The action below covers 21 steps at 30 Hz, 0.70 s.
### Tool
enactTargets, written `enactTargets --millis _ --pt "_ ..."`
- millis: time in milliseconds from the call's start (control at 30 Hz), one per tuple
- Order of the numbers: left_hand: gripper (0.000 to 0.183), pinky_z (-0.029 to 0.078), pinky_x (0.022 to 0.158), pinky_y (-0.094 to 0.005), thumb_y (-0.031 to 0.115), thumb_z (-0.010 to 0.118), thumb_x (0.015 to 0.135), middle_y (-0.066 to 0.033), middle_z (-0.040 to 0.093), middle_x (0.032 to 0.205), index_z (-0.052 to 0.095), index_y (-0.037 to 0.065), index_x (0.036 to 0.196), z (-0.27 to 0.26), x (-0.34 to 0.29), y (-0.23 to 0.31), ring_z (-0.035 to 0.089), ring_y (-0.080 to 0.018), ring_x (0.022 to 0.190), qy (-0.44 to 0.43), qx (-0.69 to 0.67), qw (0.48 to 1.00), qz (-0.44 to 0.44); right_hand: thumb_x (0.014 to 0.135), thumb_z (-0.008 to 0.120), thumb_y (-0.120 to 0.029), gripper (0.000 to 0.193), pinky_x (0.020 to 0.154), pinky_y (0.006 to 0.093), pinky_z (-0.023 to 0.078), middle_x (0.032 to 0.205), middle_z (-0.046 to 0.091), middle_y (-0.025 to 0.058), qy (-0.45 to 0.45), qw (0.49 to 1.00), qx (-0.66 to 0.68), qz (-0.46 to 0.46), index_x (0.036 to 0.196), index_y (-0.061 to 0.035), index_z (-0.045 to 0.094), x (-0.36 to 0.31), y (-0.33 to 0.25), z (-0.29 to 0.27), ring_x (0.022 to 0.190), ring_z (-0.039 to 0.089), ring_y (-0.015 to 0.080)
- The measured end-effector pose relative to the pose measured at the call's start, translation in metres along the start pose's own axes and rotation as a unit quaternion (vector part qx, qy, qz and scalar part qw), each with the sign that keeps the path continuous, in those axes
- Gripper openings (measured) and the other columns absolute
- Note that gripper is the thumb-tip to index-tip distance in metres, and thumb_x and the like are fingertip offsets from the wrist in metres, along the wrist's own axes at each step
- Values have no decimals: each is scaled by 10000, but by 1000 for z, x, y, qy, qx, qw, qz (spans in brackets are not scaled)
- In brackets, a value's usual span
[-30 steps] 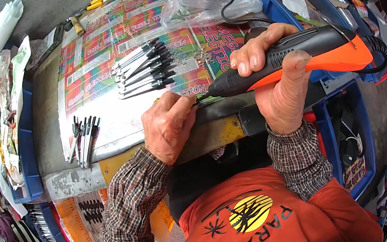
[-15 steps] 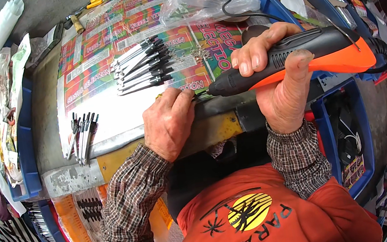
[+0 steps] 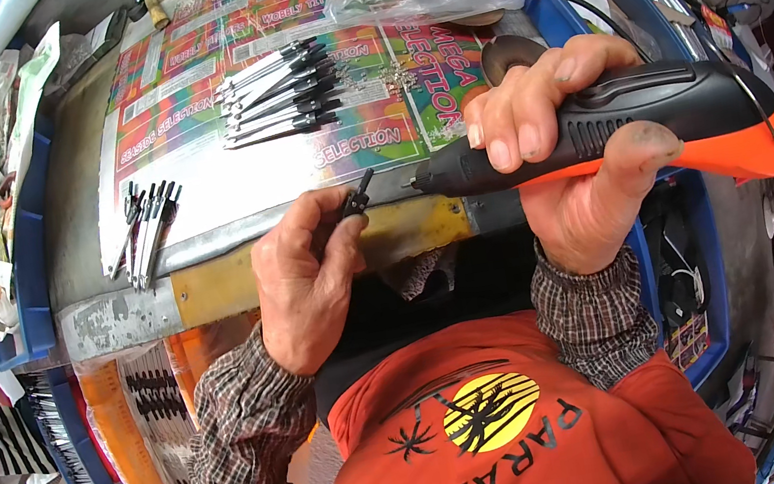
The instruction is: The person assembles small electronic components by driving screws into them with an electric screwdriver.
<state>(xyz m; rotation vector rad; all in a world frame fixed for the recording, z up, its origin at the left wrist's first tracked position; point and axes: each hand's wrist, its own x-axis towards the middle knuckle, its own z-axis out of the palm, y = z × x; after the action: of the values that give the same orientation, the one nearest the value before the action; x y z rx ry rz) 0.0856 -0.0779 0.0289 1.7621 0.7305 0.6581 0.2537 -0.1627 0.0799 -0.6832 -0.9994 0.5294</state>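
1 power tool [image 3: 599, 122] fills right hand [image 3: 585, 216]; left [image 3: 300, 281] pinches 1 part [image 3: 356, 200].

A workshop, it seems; a worn, metal-edged counter [image 3: 78, 210] bears batches of matching slender parts [image 3: 278, 97] and scattered tiny metal pieces [image 3: 399, 78]; a corded power tool [image 3: 668, 99] is gripped above; blue bins [image 3: 32, 288] crowd round.

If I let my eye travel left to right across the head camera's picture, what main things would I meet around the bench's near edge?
Blue bin → small bunch of pen-like rods → left hand → small black part pinched in its fingers → black-and-orange power tool held by the right hand.
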Motion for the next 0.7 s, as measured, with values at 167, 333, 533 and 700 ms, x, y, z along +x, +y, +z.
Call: enactTargets --millis 167,333,533,700 --pt "167 412 483 -179 15 535 841 -26 583 757 545 -32 1000 -1 -23 -4 513 -51 578 12 -222 970 -96 727 645 -396 475 618 330 440 666 512 52 -35 999 36 1 965 -50 423 -4 8 2 593 514 164" --pt "211 396 473 -157 28 536 860 -38 582 806 531 -45 1057 -4 -45 -7 511 -42 598 3 -254 959 -129 703 704 -145 413 600 329 473 664 537 94 -67 992 105 1 964 -4 416 -6 7 10 605 535 189" --pt "196 396 460 -157 10 529 858 -41 577 799 527 -50 1045 5 -57 -12 512 -41 589 39 -312 935 -164 711 613 -596 600 591 320 421 641 496 13 -80 995 -30 53 950 -74 440 -12 6 20 557 506 144" --pt "163 375 436 -172 24 537 853 -60 574 836 531 -38 1004 10 -66 -17 513 -68 584 51 -326 929 -167 706 624 -591 599 592 319 423 656 511 13 -123 991 8 46 954 -76 444 -14 11 19 559 516 145"
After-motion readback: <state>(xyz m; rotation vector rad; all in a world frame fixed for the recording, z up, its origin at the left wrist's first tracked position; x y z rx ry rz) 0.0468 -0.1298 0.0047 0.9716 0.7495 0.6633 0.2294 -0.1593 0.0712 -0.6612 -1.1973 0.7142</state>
